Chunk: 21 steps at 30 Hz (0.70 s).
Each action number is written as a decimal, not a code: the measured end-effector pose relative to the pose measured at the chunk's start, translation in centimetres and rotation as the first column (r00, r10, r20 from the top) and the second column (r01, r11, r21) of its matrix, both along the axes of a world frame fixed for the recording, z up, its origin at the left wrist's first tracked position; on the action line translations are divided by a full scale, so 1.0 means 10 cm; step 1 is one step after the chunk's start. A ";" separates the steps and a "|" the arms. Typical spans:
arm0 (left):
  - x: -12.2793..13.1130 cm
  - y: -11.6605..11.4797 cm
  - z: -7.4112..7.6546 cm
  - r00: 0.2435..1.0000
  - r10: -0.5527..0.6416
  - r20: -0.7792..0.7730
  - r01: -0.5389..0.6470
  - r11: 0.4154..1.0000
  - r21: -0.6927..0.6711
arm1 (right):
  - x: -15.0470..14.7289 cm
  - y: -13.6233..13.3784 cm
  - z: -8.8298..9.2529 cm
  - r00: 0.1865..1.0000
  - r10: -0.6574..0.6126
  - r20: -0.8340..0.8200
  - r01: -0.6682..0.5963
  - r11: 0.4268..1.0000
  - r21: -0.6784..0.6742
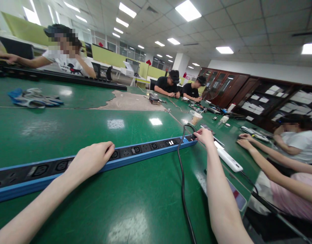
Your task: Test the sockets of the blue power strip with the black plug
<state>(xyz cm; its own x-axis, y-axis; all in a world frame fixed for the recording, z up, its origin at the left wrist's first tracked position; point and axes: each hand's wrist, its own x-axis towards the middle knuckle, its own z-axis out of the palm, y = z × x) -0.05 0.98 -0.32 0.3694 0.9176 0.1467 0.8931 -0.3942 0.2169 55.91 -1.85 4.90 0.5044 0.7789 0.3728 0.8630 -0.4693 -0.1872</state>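
A long blue power strip (143, 156) with a row of black sockets lies slantwise across the green table. My left hand (91, 157) is wrapped over its middle, fingers closed around the far side and hidden from me. At the strip's right end, my right hand (204, 136) pinches a black piece where the cable meets the strip. From there the black cable (181, 169) loops up, crosses over the strip and runs down toward the table's near side. Whether that piece is a plug or a fixed cable end is hidden by my fingers.
Blue-and-white gloves (35, 98) lie at the far left, near a long black bar (69, 79). To the right are a white power strip (229, 159), a phone (238, 196) and a plastic cup (196, 118). Several people sit around the table; one co-worker's hands (244, 140) rest nearby.
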 end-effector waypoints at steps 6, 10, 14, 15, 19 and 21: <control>0.00 0.00 0.01 1.000 0.003 -0.005 -0.003 1.000 -0.003 | -0.01 0.07 -0.02 0.991 -0.133 0.005 0.133 0.988 -0.075; 0.01 -0.01 0.01 1.000 0.002 0.001 -0.002 1.000 -0.019 | -0.11 0.12 0.00 0.986 -0.167 0.018 0.168 0.983 -0.069; 0.01 -0.01 0.02 1.000 0.007 0.011 -0.007 1.000 -0.019 | -0.21 0.16 -0.01 0.984 -0.180 0.016 0.181 0.982 -0.063; 0.01 -0.01 0.03 1.000 0.009 0.012 -0.009 1.000 -0.019 | -0.22 0.17 -0.02 0.982 -0.186 0.006 0.186 0.980 -0.062; 0.01 -0.02 0.04 1.000 0.009 0.017 -0.008 1.000 -0.023 | -0.22 0.18 -0.04 0.980 -0.197 -0.033 0.194 0.978 -0.077; 0.01 -0.02 0.04 1.000 0.006 0.018 -0.005 1.000 -0.020 | -0.20 0.17 -0.03 0.981 -0.193 -0.027 0.190 0.977 -0.093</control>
<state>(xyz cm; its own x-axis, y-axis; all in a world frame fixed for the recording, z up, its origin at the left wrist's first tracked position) 0.09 0.78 0.06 0.3617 0.9225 0.1352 0.8911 -0.3847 0.2409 53.87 -0.10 4.57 0.6592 0.6957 0.2854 0.7489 -0.6416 -0.1657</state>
